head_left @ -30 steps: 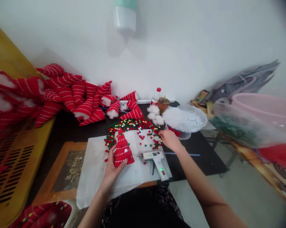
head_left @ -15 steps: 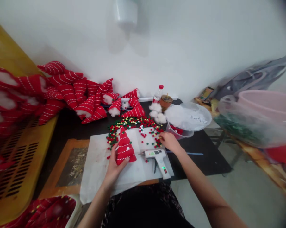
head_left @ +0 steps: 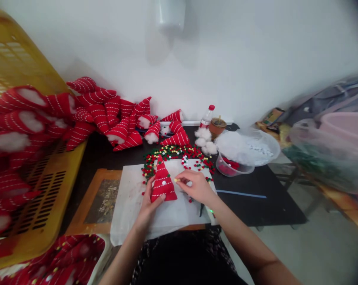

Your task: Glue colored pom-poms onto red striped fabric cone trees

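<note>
My left hand is wrapped round the lower left of a red stuffed felt cone with white stitched lines. A white pom-pom and a few green ones sit on the cone. My right hand pinches a small yellow pom-pom just right of the cone, apart from it. Beneath both hands lies white paper. The glue gun is mostly hidden under my right hand and forearm; its green light shows. Loose red, green, yellow and white pom-poms are scattered behind the cone.
Red stuffed cones are heaped at the back left and in a yellow crate. A container of decorated cones stands front left. Cotton balls, a bottle and a plastic tub are at the right, near a blue stick.
My right hand has moved left from the scattered pom-poms to beside the cone, now pinching a yellow pom-pom. It now covers most of the glue gun. The view has shifted slightly.
</note>
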The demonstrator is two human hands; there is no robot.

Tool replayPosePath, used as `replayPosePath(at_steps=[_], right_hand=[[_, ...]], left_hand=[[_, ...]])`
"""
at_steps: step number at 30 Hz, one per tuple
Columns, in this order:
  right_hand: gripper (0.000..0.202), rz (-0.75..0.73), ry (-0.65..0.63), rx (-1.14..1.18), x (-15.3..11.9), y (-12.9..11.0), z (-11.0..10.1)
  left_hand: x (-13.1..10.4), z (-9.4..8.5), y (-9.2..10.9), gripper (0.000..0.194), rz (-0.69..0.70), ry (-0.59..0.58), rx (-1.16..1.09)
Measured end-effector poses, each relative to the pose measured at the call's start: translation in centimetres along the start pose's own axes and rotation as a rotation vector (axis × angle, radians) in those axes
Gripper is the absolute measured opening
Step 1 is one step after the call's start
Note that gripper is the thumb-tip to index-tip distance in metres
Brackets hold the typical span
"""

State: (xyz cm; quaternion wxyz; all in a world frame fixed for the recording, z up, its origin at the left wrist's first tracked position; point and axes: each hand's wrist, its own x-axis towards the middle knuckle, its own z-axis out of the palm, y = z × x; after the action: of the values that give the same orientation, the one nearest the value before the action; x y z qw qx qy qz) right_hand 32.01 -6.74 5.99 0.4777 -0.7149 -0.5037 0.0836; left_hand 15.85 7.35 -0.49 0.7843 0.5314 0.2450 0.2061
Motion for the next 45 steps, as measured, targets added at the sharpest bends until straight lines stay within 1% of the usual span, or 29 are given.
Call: replayPosePath(at_steps=[7, 11, 14, 19, 22, 24, 26, 28, 29, 32, 35, 38, 40, 42, 45], right_hand=[[0.010, -0.033, -0.007, -0.042, 0.0, 0.1, 1.0], [0.011, -0.030, -0.011, -0.102, 0.0, 0.1, 1.1], [0.013, -0.077, -0.007, -0.144, 0.1, 0.1, 1.1], [0.017, -0.176, -0.013, -0.171, -0.1, 0.3, 1.4], [0.020, -0.200, -0.016, -0.178, -0.4, 0.5, 1.3], [0.021, -0.179, 0.027, -0.175, -0.4, 0.6, 0.9], [0.020, -0.139, 0.105, -0.155, -0.4, 0.3, 0.3], [0.017, -0.119, 0.162, -0.113, -0.2, -0.4, -0.3], [0.016, -0.121, 0.171, -0.086, -0.1, -0.8, -0.4], [0.018, -0.164, 0.119, -0.031, 0.3, -2.3, 0.0], [0.021, -0.236, 0.023, -0.073, 0.6, -3.1, 1.5], [0.022, -0.312, -0.035, -0.172, 0.9, -2.8, 3.4], [0.023, -0.336, -0.054, -0.229, 1.0, -2.4, 4.3], [0.023, -0.346, -0.076, -0.275, 1.0, -2.1, 4.7], [0.023, -0.367, -0.079, -0.315, 0.9, -2.1, 4.4]], left_hand=[[0.0, -0.1, -0.1, 0.085, 0.014, -0.049, 0.053], [0.0, -0.1, -0.1, 0.086, 0.042, -0.044, 0.122], [0.0, -0.2, -0.2, 0.086, 0.055, -0.058, 0.155], [0.1, -0.5, -0.3, 0.088, 0.068, -0.081, 0.144], [0.1, -0.5, -0.4, 0.088, 0.065, -0.093, 0.139], [0.1, -0.4, -0.3, 0.088, 0.067, -0.087, 0.154], [0.1, -0.2, -0.1, 0.087, 0.065, -0.071, 0.182], [0.0, 0.1, 0.2, 0.086, 0.064, -0.053, 0.217], [0.1, 0.2, 0.2, 0.084, 0.068, -0.045, 0.241], [0.3, 0.3, 0.1, 0.081, 0.122, -0.015, 0.350], [0.6, 0.1, -0.3, 0.080, 0.198, 0.011, 0.465], [0.9, -0.2, -0.7, 0.080, 0.258, 0.004, 0.510], [1.0, -0.3, -0.9, 0.081, 0.279, -0.008, 0.508], [1.0, -0.3, -1.0, 0.081, 0.283, -0.006, 0.501], [0.9, -0.3, -0.9, 0.080, 0.280, -0.011, 0.501]])
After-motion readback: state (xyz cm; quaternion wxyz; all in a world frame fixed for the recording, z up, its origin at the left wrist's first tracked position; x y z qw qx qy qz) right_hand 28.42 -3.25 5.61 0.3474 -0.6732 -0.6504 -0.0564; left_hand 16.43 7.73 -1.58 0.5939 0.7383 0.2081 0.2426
